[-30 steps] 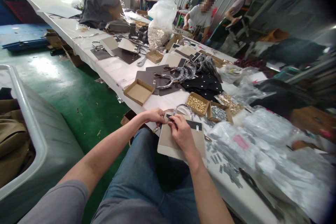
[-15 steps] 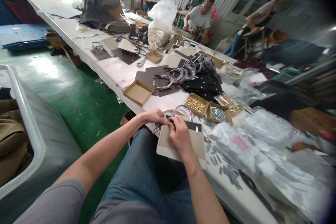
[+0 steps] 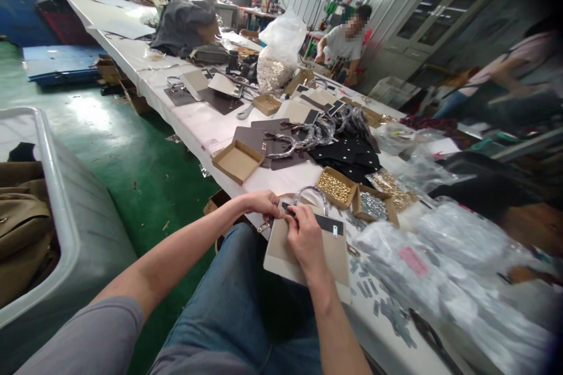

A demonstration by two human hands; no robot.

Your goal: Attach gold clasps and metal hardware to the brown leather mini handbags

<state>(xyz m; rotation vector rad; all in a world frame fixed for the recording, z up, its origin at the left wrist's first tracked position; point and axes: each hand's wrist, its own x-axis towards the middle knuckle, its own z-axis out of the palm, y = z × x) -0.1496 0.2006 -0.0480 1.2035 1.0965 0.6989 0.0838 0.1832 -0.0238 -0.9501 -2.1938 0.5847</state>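
Note:
A beige bag panel with a black strip along its upper part lies tilted over my lap at the table edge. A small silver metal plate sits on the strip's right end. My left hand is closed on the panel's upper left corner. My right hand rests over the panel, its fingers pinched together at the strip's left end beside the left fingertips. Whatever is between those right fingers is hidden. Behind the panel stands a curved handle in clear wrap. A metal buckle hangs at the panel's left side.
Boxes of gold rivets and silver pieces stand beyond the panel. Flat metal plates lie at right, near plastic bags. An open cardboard box is at left. A grey bin stands on the floor.
The view has shifted, so the scene sits slightly lower and further right. Both hands stay at the panel's upper left. The co-worker at far right has moved.

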